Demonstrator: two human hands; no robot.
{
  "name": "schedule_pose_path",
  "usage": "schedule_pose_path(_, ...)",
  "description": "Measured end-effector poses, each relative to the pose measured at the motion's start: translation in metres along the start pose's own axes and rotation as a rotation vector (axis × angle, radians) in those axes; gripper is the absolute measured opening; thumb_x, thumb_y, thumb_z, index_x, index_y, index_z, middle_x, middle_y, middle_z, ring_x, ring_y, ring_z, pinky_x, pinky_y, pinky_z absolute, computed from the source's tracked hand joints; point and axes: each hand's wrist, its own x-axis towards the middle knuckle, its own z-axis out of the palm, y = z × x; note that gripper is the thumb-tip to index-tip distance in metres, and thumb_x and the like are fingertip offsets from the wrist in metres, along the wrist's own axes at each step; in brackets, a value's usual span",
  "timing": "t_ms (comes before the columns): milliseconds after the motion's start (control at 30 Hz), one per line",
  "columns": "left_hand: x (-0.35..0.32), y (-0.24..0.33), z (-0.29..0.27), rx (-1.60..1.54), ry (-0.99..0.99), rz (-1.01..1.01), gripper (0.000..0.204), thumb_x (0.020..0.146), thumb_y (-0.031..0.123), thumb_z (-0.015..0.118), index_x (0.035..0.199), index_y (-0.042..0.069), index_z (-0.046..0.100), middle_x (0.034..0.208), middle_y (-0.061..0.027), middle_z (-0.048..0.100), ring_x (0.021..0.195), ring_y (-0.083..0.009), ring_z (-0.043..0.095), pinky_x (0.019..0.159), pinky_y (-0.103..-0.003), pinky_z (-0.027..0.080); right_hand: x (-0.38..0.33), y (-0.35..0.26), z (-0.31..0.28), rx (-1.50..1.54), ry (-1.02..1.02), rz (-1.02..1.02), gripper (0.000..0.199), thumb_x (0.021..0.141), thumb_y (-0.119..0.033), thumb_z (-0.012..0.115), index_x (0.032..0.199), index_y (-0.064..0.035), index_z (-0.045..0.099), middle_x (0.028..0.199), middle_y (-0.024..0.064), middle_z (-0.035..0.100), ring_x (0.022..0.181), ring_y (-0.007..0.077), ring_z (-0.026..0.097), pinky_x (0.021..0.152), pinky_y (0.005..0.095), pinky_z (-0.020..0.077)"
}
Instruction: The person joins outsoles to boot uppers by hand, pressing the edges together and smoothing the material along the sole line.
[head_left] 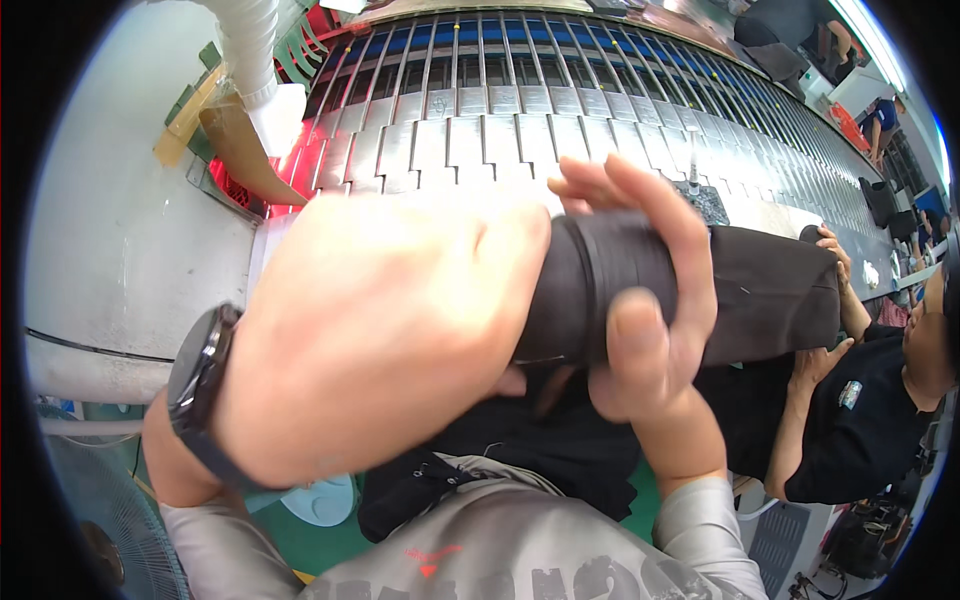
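Both hands grip the dark rolled fabric tube (600, 285) held close above the lap, left hand (370, 340) closed over its end, right hand (650, 300) wrapped around, and a loose squeeze could let the roll unwind.

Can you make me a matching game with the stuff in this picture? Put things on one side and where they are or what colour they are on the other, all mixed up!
Things:
1. Wristwatch
2. Dark rolled cloth
3. White corrugated hose
4. Metal slat conveyor

Places or colours:
A. Hangs down at the top left
B. Strapped on the left wrist
C. Silver plates with blue strips, stretching across the top
D. Gripped between the left hand and the right hand

Pairs: 1-B, 2-D, 3-A, 4-C
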Motion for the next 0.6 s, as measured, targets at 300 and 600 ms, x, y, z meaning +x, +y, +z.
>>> schedule_pose_path(300,-0.049,0.033,0.001,-0.233,-0.225,-0.194,0.089,0.072,0.028,0.095,0.143,-0.008,0.056,0.104,-0.0203,0.075,0.092,-0.0396,0.075,0.076,-0.045,0.058,-0.031,-0.037,-0.006,0.092,-0.168,0.106,0.092,0.101,-0.063,0.063,0.157,0.0080,0.044,0.156,0.0349,0.052,0.147,0.0386,0.053,0.123,0.0488,0.0416)
schedule_pose_path(600,-0.045,-0.018,0.005,-0.486,-0.106,-0.259,0.064,0.088,0.029,0.086,0.135,-0.007,0.062,0.097,-0.0218,0.076,0.089,-0.0390,0.075,0.080,-0.040,0.057,0.019,-0.016,0.020,0.199,-0.162,0.311,0.057,0.113,-0.037,0.045,0.149,0.0054,0.058,0.136,0.0197,0.070,0.126,0.0196,0.065,0.110,0.0320,0.0494)
